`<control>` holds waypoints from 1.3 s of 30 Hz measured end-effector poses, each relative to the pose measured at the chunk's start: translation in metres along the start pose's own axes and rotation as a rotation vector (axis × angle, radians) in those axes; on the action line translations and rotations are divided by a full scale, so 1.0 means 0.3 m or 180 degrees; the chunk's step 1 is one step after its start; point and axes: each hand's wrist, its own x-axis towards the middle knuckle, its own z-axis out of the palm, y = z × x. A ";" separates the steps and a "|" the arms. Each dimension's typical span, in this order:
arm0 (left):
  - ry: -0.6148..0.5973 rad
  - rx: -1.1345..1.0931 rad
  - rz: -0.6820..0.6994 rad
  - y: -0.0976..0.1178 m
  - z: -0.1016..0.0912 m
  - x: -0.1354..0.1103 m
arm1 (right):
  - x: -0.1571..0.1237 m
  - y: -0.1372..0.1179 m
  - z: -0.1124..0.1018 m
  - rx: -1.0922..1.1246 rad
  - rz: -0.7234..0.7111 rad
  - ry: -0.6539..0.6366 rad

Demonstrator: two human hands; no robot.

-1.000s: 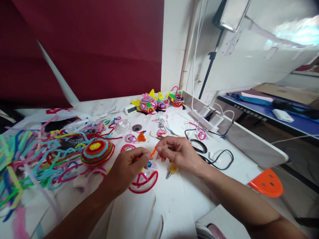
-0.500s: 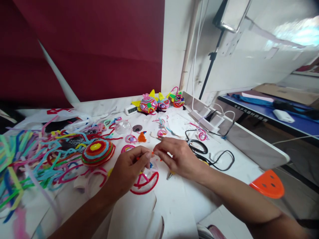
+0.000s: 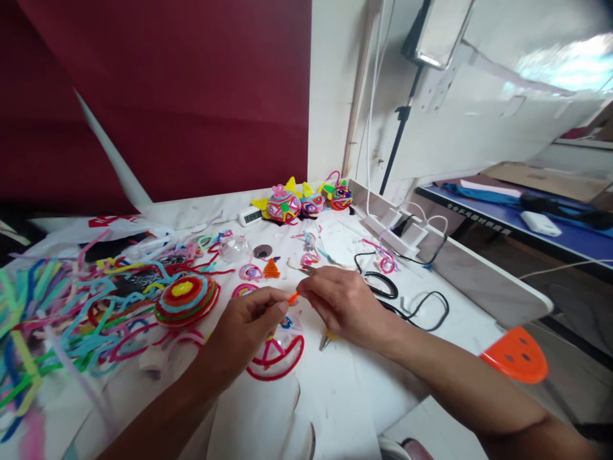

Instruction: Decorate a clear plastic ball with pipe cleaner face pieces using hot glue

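Observation:
Both my hands meet over the middle of a white table (image 3: 335, 390). My left hand (image 3: 246, 329) and my right hand (image 3: 341, 305) each pinch an end of a short orange pipe cleaner (image 3: 293, 297). Right under them lies a clear half-dome (image 3: 278, 348) outlined in red pipe cleaner, with a blue dot inside. A small tool with a yellow handle (image 3: 326, 338) lies partly hidden under my right hand.
A heap of loose coloured pipe cleaners (image 3: 57, 313) covers the left. A striped round disc (image 3: 186, 298) sits beside it. Three finished colourful fish figures (image 3: 306, 201) stand at the back. Black cables (image 3: 412, 306) and white chargers (image 3: 402, 230) lie right. An orange stool (image 3: 514, 363) stands off the table edge.
My right hand moved in toward my left, closing on the orange pipe cleaner. The yellow-handled tool became mostly covered by it. The view shifted slightly.

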 end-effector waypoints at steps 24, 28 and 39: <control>-0.0109 -0.0549 -0.0138 0.031 -0.005 0.007 | 0.042 0.003 -0.026 0.1661 0.1162 -0.0248; -0.0102 -0.0570 -0.0101 0.030 0.003 0.012 | 0.039 -0.008 -0.020 0.1473 0.1010 -0.0190; -0.0018 -0.0097 0.0024 0.023 0.012 0.006 | 0.015 -0.005 0.002 0.0212 0.0052 -0.0127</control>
